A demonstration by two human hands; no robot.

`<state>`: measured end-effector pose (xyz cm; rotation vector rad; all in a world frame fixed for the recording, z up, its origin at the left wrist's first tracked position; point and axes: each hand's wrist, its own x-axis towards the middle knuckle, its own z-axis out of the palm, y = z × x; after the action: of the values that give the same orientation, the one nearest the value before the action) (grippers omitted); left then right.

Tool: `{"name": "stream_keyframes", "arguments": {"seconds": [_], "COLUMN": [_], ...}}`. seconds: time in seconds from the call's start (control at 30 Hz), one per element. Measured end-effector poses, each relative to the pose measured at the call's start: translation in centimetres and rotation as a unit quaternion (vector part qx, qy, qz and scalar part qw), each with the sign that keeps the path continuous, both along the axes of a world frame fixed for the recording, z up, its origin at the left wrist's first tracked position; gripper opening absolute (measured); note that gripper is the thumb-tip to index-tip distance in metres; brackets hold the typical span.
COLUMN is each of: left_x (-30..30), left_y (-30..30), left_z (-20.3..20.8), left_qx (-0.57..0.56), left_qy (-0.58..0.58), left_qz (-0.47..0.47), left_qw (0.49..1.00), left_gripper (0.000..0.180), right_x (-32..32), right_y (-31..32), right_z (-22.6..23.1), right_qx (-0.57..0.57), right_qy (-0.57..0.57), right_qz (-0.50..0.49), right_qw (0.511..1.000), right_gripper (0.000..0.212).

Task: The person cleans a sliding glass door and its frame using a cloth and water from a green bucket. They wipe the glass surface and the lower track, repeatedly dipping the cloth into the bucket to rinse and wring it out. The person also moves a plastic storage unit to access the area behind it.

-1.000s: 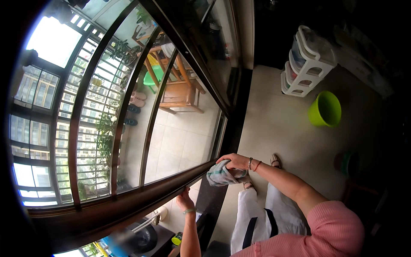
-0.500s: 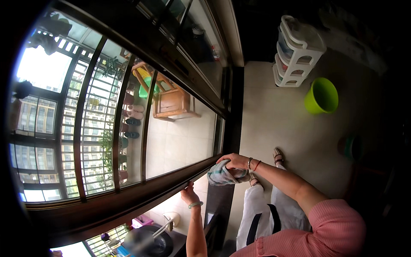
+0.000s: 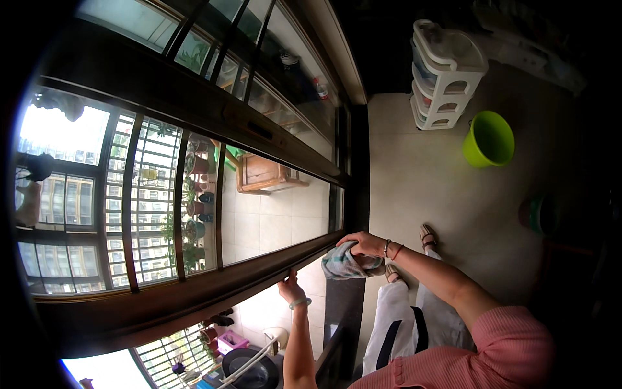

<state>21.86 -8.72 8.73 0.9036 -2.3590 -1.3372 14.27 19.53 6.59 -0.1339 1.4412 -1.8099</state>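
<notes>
My right hand (image 3: 361,245) grips a bunched grey plaid cloth (image 3: 350,264), which rests against the lower end of the dark brown frame of a glass door (image 3: 162,301). My left hand (image 3: 291,288), with a pale green bangle on the wrist, has its fingers curled on the edge of that same frame, left of the cloth. Dark bars divide the door's glass pane (image 3: 272,220). Another dark frame piece with a recessed handle (image 3: 258,131) runs along the pane's far side.
Through the glass stand a wooden chair (image 3: 262,174) and several potted plants. A white tiered rack (image 3: 447,97) and a lime green bucket (image 3: 489,139) are on the tiled floor to the right. Near the lower edge lies a black pan (image 3: 249,369). A dark threshold strip (image 3: 356,194) crosses the floor.
The view has shifted: the handle piece shows lower and more of the far panes appears. The chair behind the glass is more covered by the frame. Both hands keep their holds.
</notes>
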Motion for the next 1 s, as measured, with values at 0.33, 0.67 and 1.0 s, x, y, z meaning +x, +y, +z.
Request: {"name": "stream_keyframes", "arguments": {"seconds": [0.33,0.67,1.0], "left_x": [-3.4,-7.5,-12.0], "left_y": [0.4,1.4,1.3], "left_z": [-0.7,-1.5,-1.7], "left_qx": [0.053,0.052,0.041], "left_qy": [0.021,0.031,0.012], "left_qz": [-0.02,-0.059,-0.071], "left_qw": [0.998,0.996,0.997], "left_gripper": [0.014,0.023,0.032], "right_x": [-0.1,-0.2,-0.1], "right_y": [0.2,-0.1,0.1], "right_z": [0.9,0.3,1.3], "right_qx": [-0.015,-0.023,-0.035], "right_qy": [-0.035,-0.021,-0.048], "right_qz": [-0.015,-0.031,-0.048], "right_qw": [0.999,0.999,0.997], "right_gripper": [0.045,0.044,0.045]}}
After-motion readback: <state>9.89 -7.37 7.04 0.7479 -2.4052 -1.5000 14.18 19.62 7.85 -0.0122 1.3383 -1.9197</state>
